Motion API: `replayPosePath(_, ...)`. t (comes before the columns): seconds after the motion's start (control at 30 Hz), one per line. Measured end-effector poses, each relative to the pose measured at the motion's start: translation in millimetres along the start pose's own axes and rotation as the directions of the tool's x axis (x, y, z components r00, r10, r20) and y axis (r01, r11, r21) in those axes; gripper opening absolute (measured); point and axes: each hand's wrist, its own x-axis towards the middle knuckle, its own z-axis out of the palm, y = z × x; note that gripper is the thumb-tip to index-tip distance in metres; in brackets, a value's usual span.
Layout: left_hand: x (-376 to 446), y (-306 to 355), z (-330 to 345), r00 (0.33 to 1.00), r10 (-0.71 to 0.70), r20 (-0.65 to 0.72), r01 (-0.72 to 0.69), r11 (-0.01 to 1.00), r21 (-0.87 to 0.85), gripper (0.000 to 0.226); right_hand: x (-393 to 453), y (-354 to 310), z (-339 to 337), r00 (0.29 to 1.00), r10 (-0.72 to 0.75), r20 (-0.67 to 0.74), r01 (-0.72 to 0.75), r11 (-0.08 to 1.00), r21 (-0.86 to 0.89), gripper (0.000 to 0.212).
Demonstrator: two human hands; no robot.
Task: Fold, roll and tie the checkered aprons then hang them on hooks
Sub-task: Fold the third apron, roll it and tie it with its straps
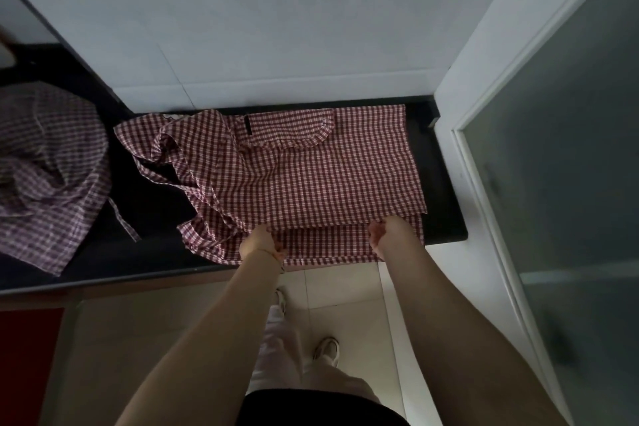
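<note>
cloth of apron (304,176) looks soft, light; left hand (261,240) and right hand (389,233) pinch its lower edge, apart.

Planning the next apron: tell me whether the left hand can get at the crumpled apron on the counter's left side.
Probably yes, once freed. The left hand now grips the red checkered apron; the crumpled apron lies uncovered on the black counter, nothing between.

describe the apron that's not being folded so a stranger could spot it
On the black countertop, look to the far left end. The crumpled checkered apron lies there in a heap, untouched, unlike the red checkered apron spread flat under both hands.
</note>
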Motion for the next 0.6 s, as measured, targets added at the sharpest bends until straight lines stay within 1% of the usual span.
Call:
replayPosePath(0.07, -1.7, 0.7, 4.0, 1.000, -0.004, 0.029, 0.006, 0.998, -0.065, 0.021, -6.0, 1.7, 3.9, 1.000, -0.029, 0.003, 0.029, 0.999, -0.046, 0.018)
replayPosePath(0.13, -5.3, 1.2, 4.6, 0.997, 0.005, 0.079, 0.006, 0.991, -0.133, 0.021, -4.9, 5.2, 7.0, 1.000, -0.021, 0.003, 0.021, 0.998, -0.056, 0.018)
replayPosePath(0.2, -6.6, 1.0, 4.5, 0.996, 0.013, 0.090, 0.002, 0.986, -0.164, 0.019, -2.6, 8.8, 7.1, 0.997, -0.070, 0.017, 0.071, 0.994, -0.083, 0.009)
replayPosePath(0.23, -6.2, 0.9, 4.4, 0.997, 0.016, 0.079, -0.003, 0.987, -0.161, 0.019, -2.9, 11.8, 5.6, 0.992, -0.114, 0.054, 0.119, 0.989, -0.083, 0.006)
replayPosePath(0.27, -5.8, 0.6, 4.3, 0.998, 0.022, 0.064, -0.013, 0.990, -0.144, 0.019, 0.6, 13.7, 4.7, 0.980, -0.147, 0.133, 0.158, 0.984, -0.076, 0.015)
replayPosePath(0.3, -5.4, 0.2, 3.6, 0.998, 0.028, 0.048, -0.021, 0.992, -0.124, 0.018, 3.4, 14.6, 5.4, 0.969, -0.140, 0.202, 0.165, 0.980, -0.112, 0.022)
replayPosePath(0.33, -4.2, 0.5, 2.5, 0.999, 0.031, 0.041, -0.027, 0.993, -0.113, 0.018, 5.2, 13.7, 6.4, 0.966, -0.135, 0.221, 0.169, 0.975, -0.142, 0.024)
replayPosePath(0.37, -2.8, 0.6, 1.3, 0.999, 0.031, 0.041, -0.026, 0.995, -0.100, 0.018, 3.3, 10.5, 6.4, 0.971, -0.115, 0.211, 0.146, 0.980, -0.137, 0.023)
replayPosePath(0.4, -2.5, 3.4, -0.5, 0.998, 0.034, 0.050, -0.029, 0.995, -0.093, 0.018, -1.3, 6.2, 5.2, 0.967, -0.167, 0.190, 0.201, 0.964, -0.172, 0.020)
replayPosePath(0.47, -4.0, 11.5, -2.4, 0.996, 0.033, 0.079, -0.026, 0.996, -0.086, 0.015, -14.6, -6.6, 6.9, 0.966, -0.204, 0.162, 0.234, 0.952, -0.197, 0.013)
replayPosePath(0.53, -11.2, 26.0, 1.3, 0.991, 0.058, 0.122, -0.045, 0.993, -0.107, 0.015, -29.6, -17.9, 11.6, 0.947, -0.238, 0.218, 0.280, 0.941, -0.189, 0.010)
replayPosePath(0.6, -30.9, 46.8, 7.7, 0.976, 0.154, 0.154, -0.130, 0.980, -0.154, 0.017, -50.2, -27.8, 17.2, 0.916, -0.278, 0.289, 0.336, 0.925, -0.176, 0.009)
